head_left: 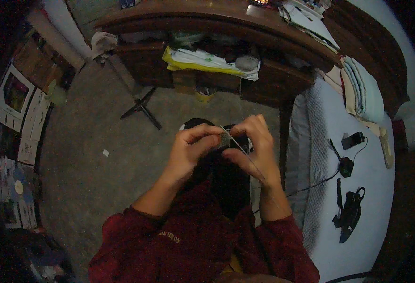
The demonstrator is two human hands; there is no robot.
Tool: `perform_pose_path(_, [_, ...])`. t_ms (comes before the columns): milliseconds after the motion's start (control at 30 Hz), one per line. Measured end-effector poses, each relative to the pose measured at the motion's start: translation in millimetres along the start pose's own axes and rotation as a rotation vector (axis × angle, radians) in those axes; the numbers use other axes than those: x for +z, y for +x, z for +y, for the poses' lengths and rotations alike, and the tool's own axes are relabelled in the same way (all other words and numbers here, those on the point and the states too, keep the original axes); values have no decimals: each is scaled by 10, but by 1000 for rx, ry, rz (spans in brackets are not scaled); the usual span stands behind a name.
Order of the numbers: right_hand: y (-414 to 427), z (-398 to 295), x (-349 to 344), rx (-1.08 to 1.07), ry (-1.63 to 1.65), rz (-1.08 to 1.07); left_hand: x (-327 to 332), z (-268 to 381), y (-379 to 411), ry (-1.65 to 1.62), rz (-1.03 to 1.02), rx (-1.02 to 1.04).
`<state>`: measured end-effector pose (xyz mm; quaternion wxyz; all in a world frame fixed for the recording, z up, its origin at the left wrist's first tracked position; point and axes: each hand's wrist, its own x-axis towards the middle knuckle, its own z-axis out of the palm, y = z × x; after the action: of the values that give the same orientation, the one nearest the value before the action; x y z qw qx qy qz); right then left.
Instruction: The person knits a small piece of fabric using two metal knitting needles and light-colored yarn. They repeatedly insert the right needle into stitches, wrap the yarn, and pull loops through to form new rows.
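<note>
Above the lap, my left hand (197, 143) pinches a small greyish piece of what looks like knitting (224, 141) between thumb and forefinger. A thin straight needle (243, 150) slants from these fingertips across my right palm towards the wrist. My right hand (255, 145) has its forefinger beside the needle's upper end, while its thumb is spread lower down. Whether the right fingers grip the needle is hard to see. A faint thread runs up from the right hand towards a grey ball, apparently yarn (247, 63), lying on a white and yellow plastic bag (207, 61).
Ahead stands a dark wooden desk (193, 14) with papers (310, 26) on top. On the right, a bed (363, 212) holds folded bedding (363, 85), a black power adapter (352, 140) and black straps (350, 215). A black stand base (140, 106) rests on the floor; boxes (30, 123) line the left.
</note>
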<state>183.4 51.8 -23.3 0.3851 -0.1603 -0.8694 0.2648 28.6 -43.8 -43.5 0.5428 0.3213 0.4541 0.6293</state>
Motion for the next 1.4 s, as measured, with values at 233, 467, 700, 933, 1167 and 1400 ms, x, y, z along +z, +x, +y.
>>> perform_pose_path(233, [-122,-11,-23,-5,-181,89,54,31,41,39,-5,34])
perform_pose_path(467, [-133,-45,-68,-19,-166,-4,-41,21,34,-71,-13,-18])
perform_pose_path(700, [-112,-151,-108,41,-334,-64,-12,42,52,-31,36,-53])
perform_pose_path(933, [-173,-56,108,-42,-214,111,169,-30,-20,286,125,102])
perform_pose_path(1167, [-109,-75,119,177,106,130,182,-135,31,45,49,38])
perform_pose_path(1400, [-153,-132,183,524,649,105,177,-114,14,-162,18,92])
